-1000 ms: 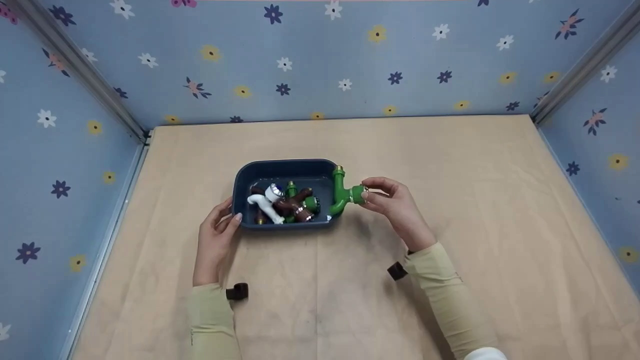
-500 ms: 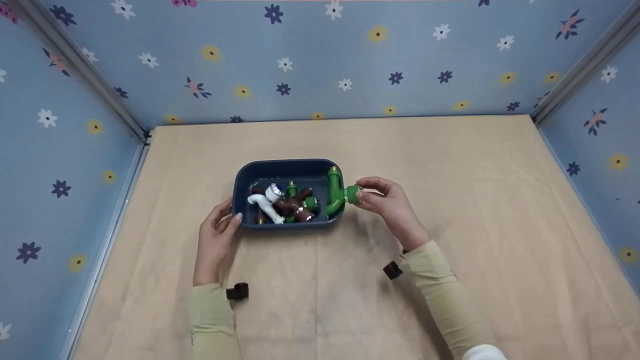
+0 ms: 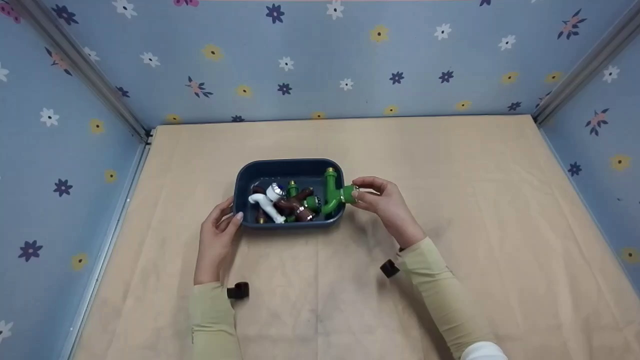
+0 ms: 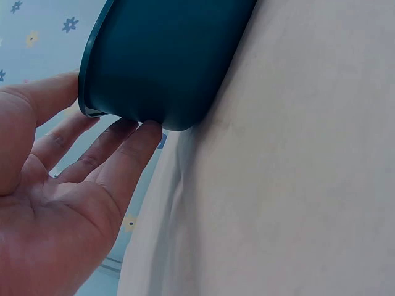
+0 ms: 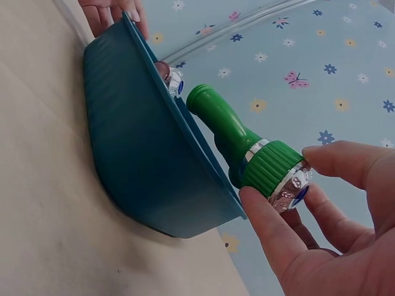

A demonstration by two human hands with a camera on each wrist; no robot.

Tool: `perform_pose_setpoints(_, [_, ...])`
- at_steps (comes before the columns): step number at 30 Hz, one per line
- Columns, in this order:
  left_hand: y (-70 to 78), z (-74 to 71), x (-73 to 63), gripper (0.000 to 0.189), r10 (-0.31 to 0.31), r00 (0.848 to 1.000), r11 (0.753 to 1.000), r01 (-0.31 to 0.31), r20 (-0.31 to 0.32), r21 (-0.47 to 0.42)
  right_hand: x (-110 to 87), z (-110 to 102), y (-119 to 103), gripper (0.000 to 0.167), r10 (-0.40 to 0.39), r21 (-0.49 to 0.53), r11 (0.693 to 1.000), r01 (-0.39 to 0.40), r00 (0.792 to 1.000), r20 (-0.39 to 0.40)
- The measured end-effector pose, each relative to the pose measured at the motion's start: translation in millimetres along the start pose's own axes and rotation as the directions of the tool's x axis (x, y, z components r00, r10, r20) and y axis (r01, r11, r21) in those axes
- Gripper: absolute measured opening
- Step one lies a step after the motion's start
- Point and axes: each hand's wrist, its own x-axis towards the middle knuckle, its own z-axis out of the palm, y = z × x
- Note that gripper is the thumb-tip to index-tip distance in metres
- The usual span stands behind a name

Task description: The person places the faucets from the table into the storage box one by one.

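A green tap (image 3: 332, 194) with a ribbed collar, silver cap and brass threaded end tilts over the right rim of a dark blue plastic basin (image 3: 280, 226). My right hand (image 3: 385, 202) pinches its capped end between thumb and fingers; the right wrist view shows the fingertips on the silver cap (image 5: 290, 192). My left hand (image 3: 216, 242) rests its fairly straight fingers against the basin's left end, thumb near the rim. Inside the basin lie a white tap (image 3: 267, 207), a brown tap (image 3: 302, 212) and other green and brown taps, partly hidden under one another.
The basin stands on a table covered with beige cloth (image 3: 450, 165). Blue flowered panels (image 3: 320, 60) enclose the back and both sides. A small dark device (image 3: 238, 290) sits by the left wrist, and another dark device (image 3: 390, 268) by the right.
My right hand has moved slightly left with the green tap, bringing its body from the right rim further over the basin's inside. The left hand and basin stay practically in place.
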Motion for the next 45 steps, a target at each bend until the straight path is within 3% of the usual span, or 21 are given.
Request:
perform_pose_setpoints(20, [0.6, 0.8, 0.9, 0.046, 0.006, 1.0, 1.0, -0.006, 0.001, -0.006, 3.2, 5.3, 3.8, 0.037, 0.003, -0.043, 0.999, -0.003, 1.0, -0.005])
perform_pose_setpoints(32, [26.5, 4.6, -7.0, 0.048, -0.041, 0.999, 0.999, 0.041, 0.029, 0.0, 3.3, 10.2, 3.6, 0.031, -0.015, -0.054, 0.998, 0.014, 1.0, -0.018])
perform_pose_setpoints(45, [24.4, 4.6, -6.8, 0.048, -0.043, 0.999, 0.999, 0.044, 0.018, -0.015, 4.4, 18.5, 1.8, 0.033, -0.044, -0.115, 0.993, 0.041, 0.999, -0.026])
